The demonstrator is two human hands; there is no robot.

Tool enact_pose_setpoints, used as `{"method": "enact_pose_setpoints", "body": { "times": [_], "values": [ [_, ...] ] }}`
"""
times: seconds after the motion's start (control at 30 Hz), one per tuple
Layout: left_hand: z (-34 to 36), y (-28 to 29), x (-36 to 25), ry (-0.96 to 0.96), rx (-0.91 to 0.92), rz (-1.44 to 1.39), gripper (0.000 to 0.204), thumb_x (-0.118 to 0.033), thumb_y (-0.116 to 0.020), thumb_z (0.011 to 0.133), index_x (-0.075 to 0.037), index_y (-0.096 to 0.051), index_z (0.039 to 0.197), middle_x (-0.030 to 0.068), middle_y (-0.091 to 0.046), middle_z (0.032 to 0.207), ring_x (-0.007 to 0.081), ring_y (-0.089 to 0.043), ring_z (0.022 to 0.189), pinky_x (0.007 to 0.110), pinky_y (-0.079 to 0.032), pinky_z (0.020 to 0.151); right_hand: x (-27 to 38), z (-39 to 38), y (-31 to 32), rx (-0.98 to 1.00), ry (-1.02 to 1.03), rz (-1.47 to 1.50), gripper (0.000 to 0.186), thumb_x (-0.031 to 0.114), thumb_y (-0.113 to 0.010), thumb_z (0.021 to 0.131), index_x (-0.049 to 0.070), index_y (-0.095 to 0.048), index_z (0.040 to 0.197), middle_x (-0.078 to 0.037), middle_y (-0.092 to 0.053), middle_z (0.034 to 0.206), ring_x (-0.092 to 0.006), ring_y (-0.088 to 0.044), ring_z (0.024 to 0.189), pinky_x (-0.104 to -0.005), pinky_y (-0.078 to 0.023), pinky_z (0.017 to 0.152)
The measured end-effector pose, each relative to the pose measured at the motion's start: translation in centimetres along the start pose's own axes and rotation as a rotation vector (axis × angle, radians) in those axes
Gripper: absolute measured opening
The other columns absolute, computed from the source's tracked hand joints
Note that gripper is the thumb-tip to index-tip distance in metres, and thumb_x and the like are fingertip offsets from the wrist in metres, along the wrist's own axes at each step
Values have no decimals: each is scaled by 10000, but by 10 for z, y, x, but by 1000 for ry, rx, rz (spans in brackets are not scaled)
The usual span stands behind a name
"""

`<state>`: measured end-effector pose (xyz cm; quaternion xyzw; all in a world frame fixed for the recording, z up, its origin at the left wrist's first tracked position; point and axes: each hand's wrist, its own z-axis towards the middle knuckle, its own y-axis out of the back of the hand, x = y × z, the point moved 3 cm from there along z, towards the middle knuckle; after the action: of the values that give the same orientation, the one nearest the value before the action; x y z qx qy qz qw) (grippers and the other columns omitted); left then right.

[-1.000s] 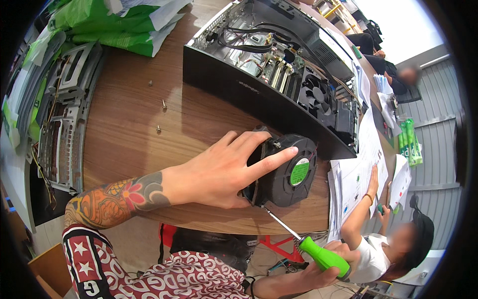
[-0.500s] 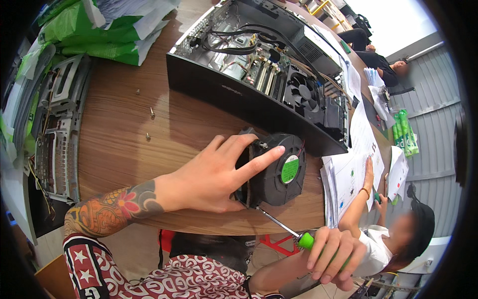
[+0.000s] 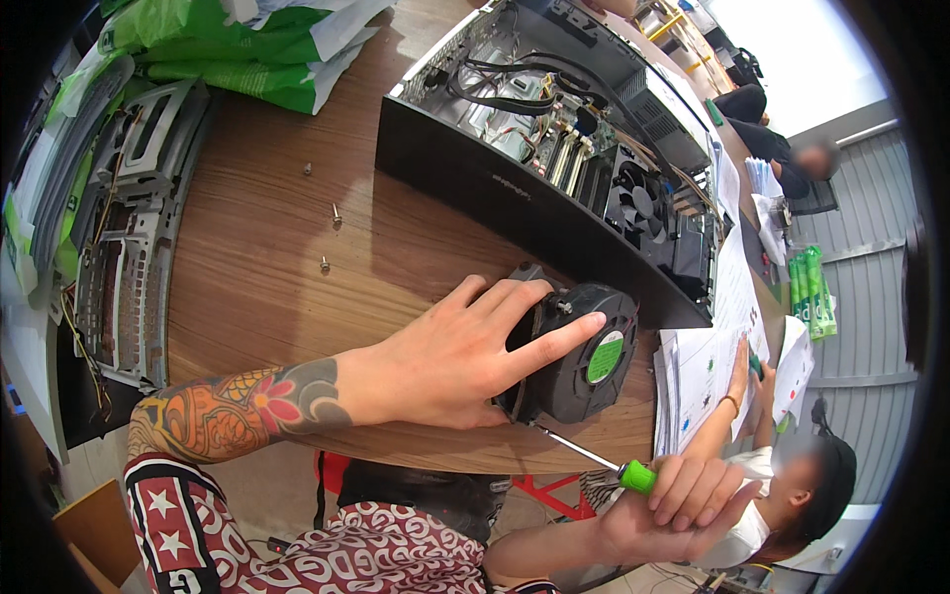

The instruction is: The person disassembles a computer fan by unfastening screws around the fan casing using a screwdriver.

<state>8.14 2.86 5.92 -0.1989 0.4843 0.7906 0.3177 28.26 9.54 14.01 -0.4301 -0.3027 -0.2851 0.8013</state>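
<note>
Two hands are on the blower (image 3: 582, 390), which rests on the table (image 3: 247, 238) near its front edge, just beside the open PC (image 3: 515, 208); I cannot tell whether they touch. My left hand (image 3: 450, 346) is clamped on the blower: thumb low at the near side, other fingers spread across the top, index reaching toward the round label (image 3: 605, 357). My right hand (image 3: 678, 500) has its fingers wrapped together round the green handle of the driver (image 3: 636, 477), whose shaft slants up to the blower's near left corner.

Whether the tip sits in a screw head is too small to tell, so I judge that checking this comes first. The shaft should line up with the screw; if it leans, I would swing the handle over. Firm push along the shaft, then short wrist turns, ought to spare the head. My left hand must take that push, since the blower could twist or slide, and my thumb, close to the tip, would be safer farther back. Three loose screws (image 3: 336, 215) lie beyond my left forearm, where a careless sweep could scatter them.
</note>
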Motion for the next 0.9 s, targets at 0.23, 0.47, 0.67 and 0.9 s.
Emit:
{"method": "enact_pose_setpoints", "body": {
  "times": [0.23, 0.47, 0.67, 0.9],
  "values": [
    [-1, 2, -3, 8, 16, 9, 1060, -263, -887, 609, -192, -359, 1526, 274, -451, 1335, 466, -497, 1163, 524, -427, 973, 4, 9, 13, 339, -109, 233, 427, 282, -603, 985, 97, -456, 629, 6, -424, 502, -84, -386, 388, -219, -355, 391],
    [-5, 0, -3, 17, 27, 17, 1061, -290, -889, 619, -181, -354, 1529, 277, -447, 1339, 466, -496, 1162, 523, -422, 980, -9, 45, -4, 1433, -256, 576, 311, 190, -714, 924, -28, -653, 711, -116, -614, 614, -190, -566, 486, -287, -492, 478],
    [-2, 0, -1, -8, 38, 10, 1066, -275, -887, 611, -191, -353, 1530, 264, -447, 1340, 453, -498, 1163, 516, -424, 974, -6, 32, -6, 1400, -258, 599, 371, 167, -652, 966, 11, -588, 635, -90, -575, 559, -162, -523, 426, -264, -448, 440],
    [-2, 1, 1, 2, 47, 13, 1047, -268, -881, 611, -204, -370, 1523, 259, -444, 1342, 449, -499, 1159, 512, -427, 967, 9, -32, -3, -8, 126, 0, 266, 290, -604, 994, 79, -609, 832, -18, -601, 612, -121, -524, 476, -229, -415, 474]
  ]
}}
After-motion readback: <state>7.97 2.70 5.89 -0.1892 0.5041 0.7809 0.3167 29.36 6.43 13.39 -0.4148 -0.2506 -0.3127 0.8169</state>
